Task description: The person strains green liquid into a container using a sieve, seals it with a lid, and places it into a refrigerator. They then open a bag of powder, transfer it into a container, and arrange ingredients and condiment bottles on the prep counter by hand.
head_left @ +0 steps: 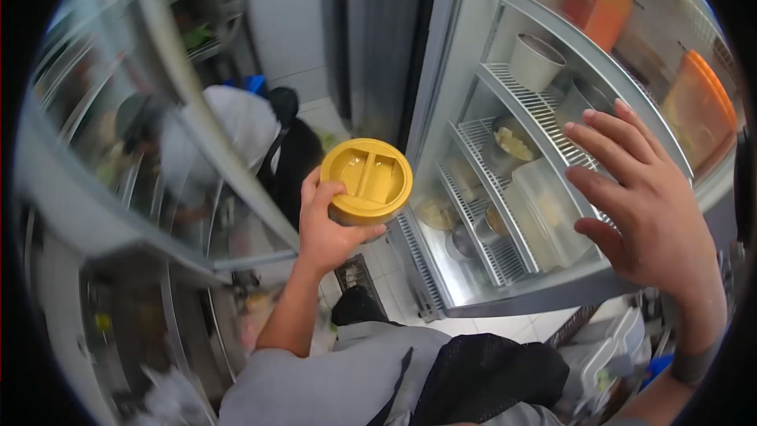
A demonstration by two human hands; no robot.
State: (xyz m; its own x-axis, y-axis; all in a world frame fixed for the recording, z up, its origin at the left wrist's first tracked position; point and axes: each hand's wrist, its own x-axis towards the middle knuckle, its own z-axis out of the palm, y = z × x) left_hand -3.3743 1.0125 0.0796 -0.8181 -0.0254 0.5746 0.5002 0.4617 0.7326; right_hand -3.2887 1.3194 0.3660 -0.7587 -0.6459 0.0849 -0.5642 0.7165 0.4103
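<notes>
My left hand (331, 225) grips a round container with a yellow lid (367, 179), fingers and thumb wrapped around its side below the rim. Most of the container's body is hidden under the lid. On the right, my right hand (631, 189) is raised with its fingers spread and nothing in it. It hovers in front of the wire shelves (544, 122) of an open refrigerator (473, 296). Nearest to it on the shelves are a clear plastic box (552, 217) and a metal pot (583, 99).
An orange-lidded container (702, 102), orange bottles (607, 12), a white tub (538, 61) and a metal container of pale pieces (512, 142) fill the shelves. A glass door (213, 118) stands open at left. Behind it another person (229, 130) bends toward shelving.
</notes>
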